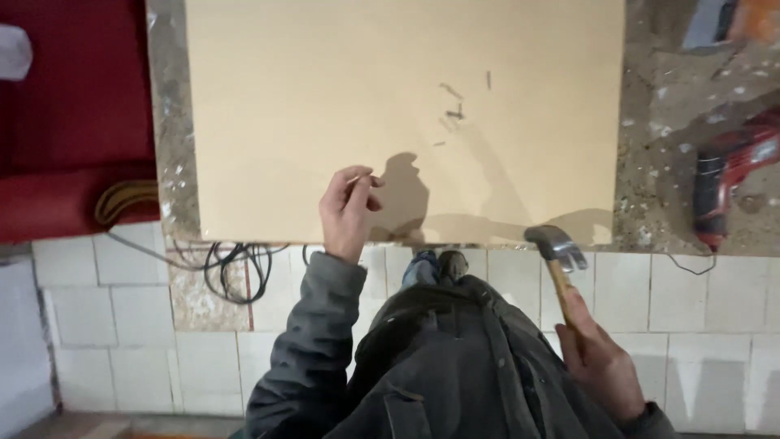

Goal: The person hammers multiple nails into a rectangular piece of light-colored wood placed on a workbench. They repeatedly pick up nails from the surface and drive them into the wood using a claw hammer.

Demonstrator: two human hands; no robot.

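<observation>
A thin small metal nail (360, 176) sits pinched between the thumb and fingertips of the left hand (348, 207), just above the near edge of the pale tan flat wooden board (325, 97) that lies on the speckled stone worktop (658, 162). It looks like the nail is being positioned for driving; the tip does not clearly touch the board yet. The next move calls for standing the nail upright on the wood, holding it steady, and bringing the hammer over it with a light first tap, fingers kept low.

The left grip is closed on the nail in a fine pinch. The right hand (601, 362) is wrapped firmly around the wooden handle of the steel-headed claw hammer (556, 248), whose head hangs at the board's near edge, well apart from the nail.

A few loose small nails (453, 110) lie further up the board. A red and black power drill (727, 175) rests on the worktop to the right; dark coiled cables (236, 268) hang below at left.
</observation>
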